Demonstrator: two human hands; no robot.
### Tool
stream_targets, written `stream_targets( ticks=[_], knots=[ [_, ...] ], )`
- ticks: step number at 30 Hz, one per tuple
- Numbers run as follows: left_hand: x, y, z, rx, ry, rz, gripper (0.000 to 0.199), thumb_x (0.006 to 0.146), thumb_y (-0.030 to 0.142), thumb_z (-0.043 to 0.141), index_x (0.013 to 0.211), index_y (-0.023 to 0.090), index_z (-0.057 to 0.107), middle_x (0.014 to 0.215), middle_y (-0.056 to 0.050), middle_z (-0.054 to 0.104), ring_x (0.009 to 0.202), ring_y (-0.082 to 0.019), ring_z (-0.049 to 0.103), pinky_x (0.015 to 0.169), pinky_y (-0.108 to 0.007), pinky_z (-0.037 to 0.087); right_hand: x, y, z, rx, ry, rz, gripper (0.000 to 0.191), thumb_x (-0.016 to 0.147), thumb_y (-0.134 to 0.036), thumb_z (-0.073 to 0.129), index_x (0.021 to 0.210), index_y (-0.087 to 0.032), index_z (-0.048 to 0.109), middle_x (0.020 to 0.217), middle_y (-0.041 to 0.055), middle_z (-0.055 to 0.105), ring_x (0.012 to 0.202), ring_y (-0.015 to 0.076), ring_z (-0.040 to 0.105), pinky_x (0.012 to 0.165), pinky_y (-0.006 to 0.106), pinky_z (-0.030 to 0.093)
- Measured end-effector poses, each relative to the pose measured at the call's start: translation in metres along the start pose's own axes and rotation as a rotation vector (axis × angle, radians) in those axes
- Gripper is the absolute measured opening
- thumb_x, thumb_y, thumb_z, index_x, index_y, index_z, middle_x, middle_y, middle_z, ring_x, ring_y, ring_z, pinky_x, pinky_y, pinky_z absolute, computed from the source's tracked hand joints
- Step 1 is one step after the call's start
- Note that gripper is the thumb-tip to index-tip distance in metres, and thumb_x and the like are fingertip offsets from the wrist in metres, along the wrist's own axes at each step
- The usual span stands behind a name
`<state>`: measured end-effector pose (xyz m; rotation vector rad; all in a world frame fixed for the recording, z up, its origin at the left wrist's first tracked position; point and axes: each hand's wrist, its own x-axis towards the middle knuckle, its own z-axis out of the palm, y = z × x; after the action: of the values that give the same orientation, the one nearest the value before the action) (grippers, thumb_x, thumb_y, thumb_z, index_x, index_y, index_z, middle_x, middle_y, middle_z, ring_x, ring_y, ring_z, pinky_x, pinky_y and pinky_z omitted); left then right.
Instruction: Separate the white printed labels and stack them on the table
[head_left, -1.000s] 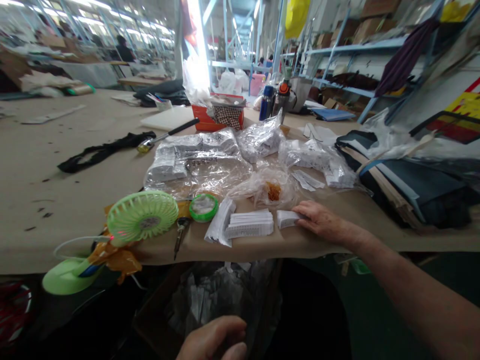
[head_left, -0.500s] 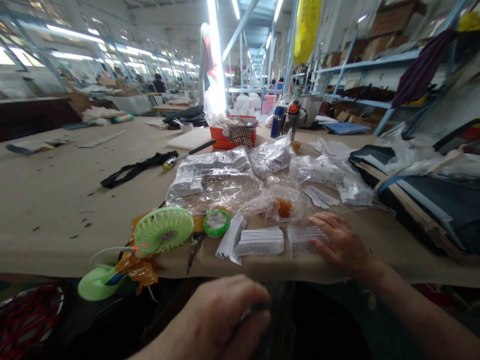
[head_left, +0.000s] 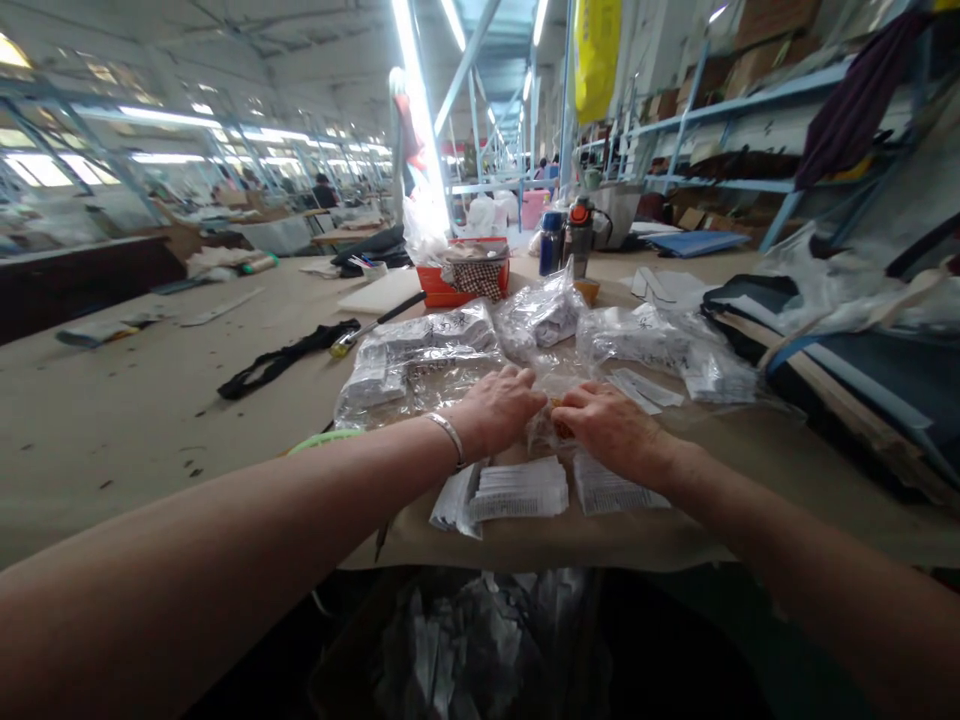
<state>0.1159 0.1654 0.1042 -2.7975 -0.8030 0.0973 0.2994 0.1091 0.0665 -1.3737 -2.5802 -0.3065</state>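
Thin clear bag (head_left: 551,386), crumpled, orange contents (head_left: 559,424) showing, on worktop (head_left: 150,430). Left hand (head_left: 504,408) and right hand (head_left: 611,428) at bag, fingers curled; cannot tell whether pinching. Nearer than bag: paper stacks (head_left: 521,489), right one partly hidden.

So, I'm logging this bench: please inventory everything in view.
printed paper stacks: three, white, near edge
plastic bags: at least four, clear, centre
orange strands: uncountable, orange, near right hand
black strap: one, black, left
box: one, red, back
bottles: two, blue and grey, back
hanging bag: one, yellow, top
fabric bundle: one, dark, right
table: one, brown, centre
background clutter: mixed colours, too blurred to count
bracelet: one, silver, left wrist
left hand: one, bare, centre
right hand: one, bare, centre
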Motion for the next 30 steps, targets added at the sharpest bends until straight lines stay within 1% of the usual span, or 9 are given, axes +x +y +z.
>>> stream_targets(
  ticks=[5,9,12,15,19,22,26,28,30],
  knots=[
    [0.016,-0.002,0.010,0.037,0.098,0.075,0.018,0.087,0.030,0.054,0.094,0.025,0.069,0.099,-0.008,0.058,0.098,-0.025,0.050,0.078,-0.034,0.043,0.000,0.015,0.015,0.050,-0.057,0.028,0.014,0.089,-0.024,0.059,0.099,-0.022,0.069,0.097,0.0048,0.068,0.095,0.0215,0.054,0.087,0.033,0.040],
    [0.022,-0.004,0.010,0.051,0.090,0.102,0.019,0.086,0.029,0.054,0.080,0.021,0.070,0.090,-0.009,0.059,0.094,-0.025,0.049,0.073,-0.034,0.041,-0.002,0.020,0.019,0.088,-0.074,0.037,0.014,0.088,-0.021,0.059,0.098,-0.023,0.069,0.100,0.0045,0.069,0.097,0.0216,0.055,0.090,0.034,0.039],
    [0.016,-0.010,0.001,0.070,0.073,0.120,0.019,0.086,0.021,0.053,0.077,0.019,0.070,0.093,-0.009,0.060,0.095,-0.025,0.049,0.072,-0.034,0.040,-0.001,0.019,0.022,0.096,-0.076,0.057,0.013,0.087,-0.017,0.058,0.093,-0.022,0.069,0.098,0.0045,0.068,0.095,0.0206,0.056,0.089,0.034,0.040],
    [0.007,-0.021,-0.008,0.152,0.071,0.160,0.019,0.085,0.016,0.052,0.077,0.017,0.069,0.097,-0.010,0.061,0.103,-0.027,0.048,0.077,-0.036,0.040,0.001,0.019,0.024,0.091,-0.071,0.068,0.018,0.088,-0.012,0.053,0.095,-0.018,0.068,0.098,0.0059,0.068,0.096,0.0204,0.056,0.090,0.034,0.041],
    [-0.002,-0.030,-0.011,0.212,0.058,0.154,0.020,0.085,0.014,0.049,0.075,0.016,0.067,0.098,-0.011,0.061,0.107,-0.031,0.048,0.081,-0.040,0.040,0.002,0.017,0.025,0.100,-0.065,0.071,0.019,0.088,-0.011,0.051,0.098,-0.017,0.067,0.101,0.0065,0.067,0.099,0.0220,0.056,0.093,0.035,0.041],
    [-0.003,-0.021,-0.008,0.142,0.037,0.130,0.017,0.084,0.014,0.049,0.083,0.017,0.066,0.103,-0.009,0.061,0.105,-0.030,0.049,0.079,-0.039,0.042,0.002,0.017,0.025,0.109,-0.072,0.068,0.019,0.088,-0.012,0.052,0.098,-0.017,0.066,0.102,0.0071,0.067,0.098,0.0224,0.057,0.093,0.036,0.041],
    [-0.002,0.002,-0.005,0.047,0.173,0.170,0.021,0.085,0.017,0.050,0.103,0.018,0.060,0.118,-0.009,0.057,0.115,-0.029,0.044,0.087,-0.039,0.040,0.002,0.018,0.026,0.123,-0.088,0.056,0.016,0.089,-0.015,0.053,0.094,-0.019,0.067,0.102,0.0062,0.067,0.099,0.0216,0.056,0.095,0.036,0.040],
    [-0.001,0.010,-0.003,0.011,0.201,0.202,0.022,0.087,0.019,0.048,0.106,0.019,0.059,0.116,-0.008,0.060,0.117,-0.029,0.042,0.092,-0.041,0.037,0.003,0.019,0.027,0.128,-0.097,0.052,0.015,0.089,-0.016,0.054,0.093,-0.019,0.067,0.103,0.0060,0.067,0.100,0.0216,0.056,0.096,0.036,0.039],
    [0.001,0.012,-0.001,-0.010,0.168,0.212,0.019,0.088,0.018,0.046,0.101,0.019,0.060,0.103,-0.006,0.065,0.110,-0.028,0.047,0.094,-0.042,0.034,0.003,0.020,0.027,0.130,-0.106,0.052,0.014,0.089,-0.017,0.054,0.092,-0.019,0.067,0.101,0.0062,0.067,0.097,0.0211,0.057,0.095,0.036,0.040]
  ],
)
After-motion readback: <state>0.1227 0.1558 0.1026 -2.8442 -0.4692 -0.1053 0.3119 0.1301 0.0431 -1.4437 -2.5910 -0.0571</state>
